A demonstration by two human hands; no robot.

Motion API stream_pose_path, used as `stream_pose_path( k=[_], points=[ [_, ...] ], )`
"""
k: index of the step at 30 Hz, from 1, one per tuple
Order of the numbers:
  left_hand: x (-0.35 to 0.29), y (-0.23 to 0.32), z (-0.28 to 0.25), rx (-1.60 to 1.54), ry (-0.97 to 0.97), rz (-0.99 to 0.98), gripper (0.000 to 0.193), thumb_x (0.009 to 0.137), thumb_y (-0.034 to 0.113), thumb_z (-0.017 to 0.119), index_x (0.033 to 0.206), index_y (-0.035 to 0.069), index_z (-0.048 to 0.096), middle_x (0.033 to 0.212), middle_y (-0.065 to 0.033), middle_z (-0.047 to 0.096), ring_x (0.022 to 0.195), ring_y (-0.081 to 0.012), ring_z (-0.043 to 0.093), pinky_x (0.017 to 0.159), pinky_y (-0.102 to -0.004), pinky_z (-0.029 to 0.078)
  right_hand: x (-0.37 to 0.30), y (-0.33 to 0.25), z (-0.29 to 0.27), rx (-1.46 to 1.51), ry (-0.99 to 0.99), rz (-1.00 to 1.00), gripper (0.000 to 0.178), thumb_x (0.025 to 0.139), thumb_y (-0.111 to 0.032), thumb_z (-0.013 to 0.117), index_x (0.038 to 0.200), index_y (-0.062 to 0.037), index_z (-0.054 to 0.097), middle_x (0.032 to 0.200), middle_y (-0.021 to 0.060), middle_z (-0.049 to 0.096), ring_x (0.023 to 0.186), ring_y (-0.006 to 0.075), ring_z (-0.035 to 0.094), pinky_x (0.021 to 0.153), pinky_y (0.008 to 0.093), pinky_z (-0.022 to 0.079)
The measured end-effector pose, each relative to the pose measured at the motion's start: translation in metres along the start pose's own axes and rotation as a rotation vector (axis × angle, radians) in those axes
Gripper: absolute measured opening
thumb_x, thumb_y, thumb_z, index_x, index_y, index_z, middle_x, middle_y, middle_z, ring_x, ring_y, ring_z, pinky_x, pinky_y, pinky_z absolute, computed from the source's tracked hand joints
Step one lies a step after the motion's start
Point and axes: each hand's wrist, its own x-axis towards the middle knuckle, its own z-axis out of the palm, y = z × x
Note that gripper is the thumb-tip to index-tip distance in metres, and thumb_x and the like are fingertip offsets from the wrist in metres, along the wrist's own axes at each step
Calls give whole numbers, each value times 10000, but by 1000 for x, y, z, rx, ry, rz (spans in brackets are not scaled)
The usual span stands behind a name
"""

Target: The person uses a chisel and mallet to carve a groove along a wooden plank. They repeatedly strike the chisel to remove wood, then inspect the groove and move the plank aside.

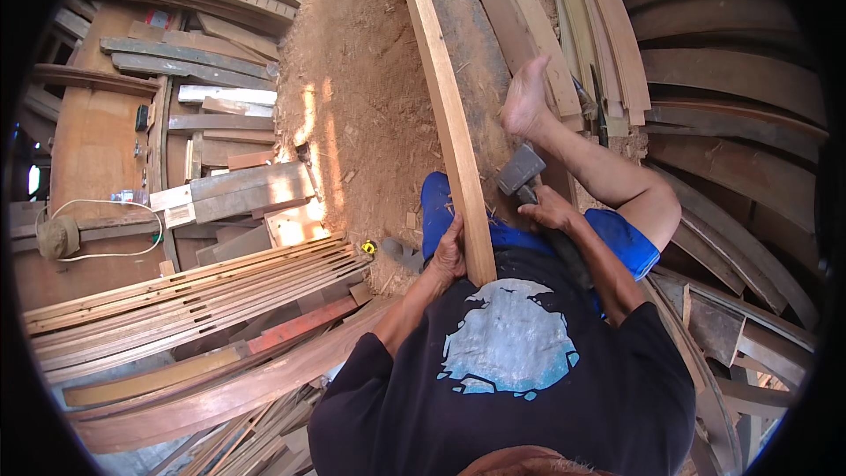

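A long squared wooden beam stretches away from my lap toward the far edge of the view, its near end against my black shirt. My left hand grips the beam's left side close to that end, with the underside of the grip hidden. In my right hand is a mallet with a grey block-like head, held just right of the beam. The head is raised toward the beam and appears apart from it. Most of its handle is hidden by the hand.
Sawdust covers the floor. Stacked long strips and a yellow tape measure lie left. Curved boards lean along the right. My bare foot rests by planks. A cord loops at far left.
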Motion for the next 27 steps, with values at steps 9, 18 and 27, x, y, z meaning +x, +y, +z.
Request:
stream_pose_path(
  k=[9, 18, 27],
  points=[
    [1, -3, -10, -14, -103, 8, 607, 947, 603, 622, 1287, 100, 586, 1076, -79, 676, 984, -222, 668, 854, -408, 571, -56, -69, 35, -80, 253, -231, 718, 899, -396, 708, 1403, 63, 481, 1316, 341, 585, 1192, 473, 603, 1023, 506, 465],
    [-24, 10, 66, 94, -333, -28, 737, 984, 579, 579, 1508, 86, 419, 1408, -145, 571, 1327, -301, 533, 1121, -487, 430, -95, -124, 61, -240, 404, -193, 601, 774, -257, 727, 1150, 109, 435, 898, 373, 659, 890, 524, 675, 817, 544, 550],
    [60, 92, 36, 862, 544, 883, 757, 1021, 543, 500, 1484, -42, 369, 1455, -245, 479, 1385, -345, 455, 1166, -457, 340, -155, -123, -20, -345, 684, -253, 490, 736, -147, 692, 1148, 100, 597, 998, 342, 663, 1012, 485, 653, 908, 492, 504]
  ],
)
